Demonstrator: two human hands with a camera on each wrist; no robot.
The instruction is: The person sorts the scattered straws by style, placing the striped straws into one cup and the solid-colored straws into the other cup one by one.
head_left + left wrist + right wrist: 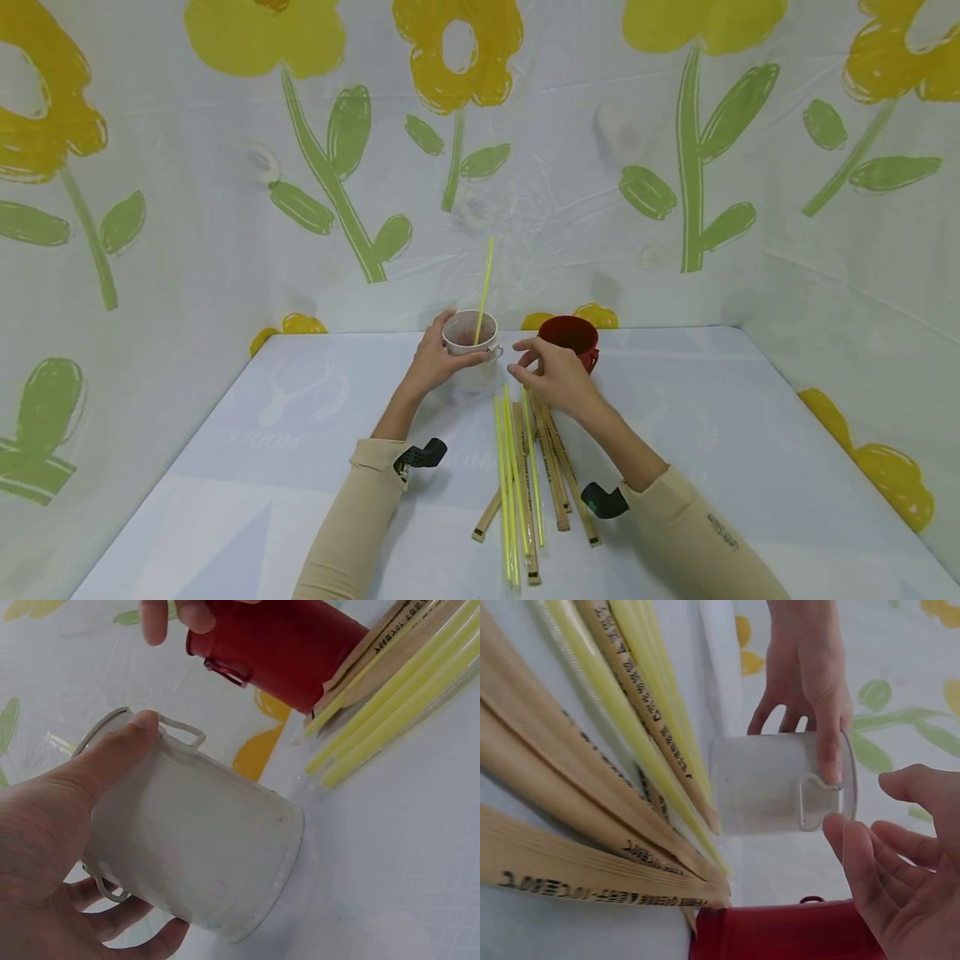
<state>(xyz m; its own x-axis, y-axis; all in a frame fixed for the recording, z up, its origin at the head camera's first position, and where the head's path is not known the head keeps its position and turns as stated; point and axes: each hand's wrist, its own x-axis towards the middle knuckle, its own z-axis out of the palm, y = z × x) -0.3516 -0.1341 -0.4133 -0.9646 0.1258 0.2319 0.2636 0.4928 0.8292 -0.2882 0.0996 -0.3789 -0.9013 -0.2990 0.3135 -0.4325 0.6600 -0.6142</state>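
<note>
My left hand (438, 360) grips a small white metal bucket (474, 379) near its rim, thumb on the near side by a wire handle. The left wrist view shows the bucket (195, 832) with fingers curled round its far side. A yellow straw (487, 279) leans upright out of it. My right hand (561, 377) hovers just right of the white bucket, fingers loosely bent and holding nothing. Behind that hand stands a red bucket (588, 331), partly covered by it in the head view. In the right wrist view, the fingertips (838, 825) appear close to the white bucket's handle.
Below the right hand lies a loose bunch of yellow straws (504, 492) and brown paper-wrapped sticks (582, 508), with printed wrappers. Their far ends reach towards the two buckets. The pale table (262, 467) meets flower-printed cloth walls (555, 192) at the back and sides.
</note>
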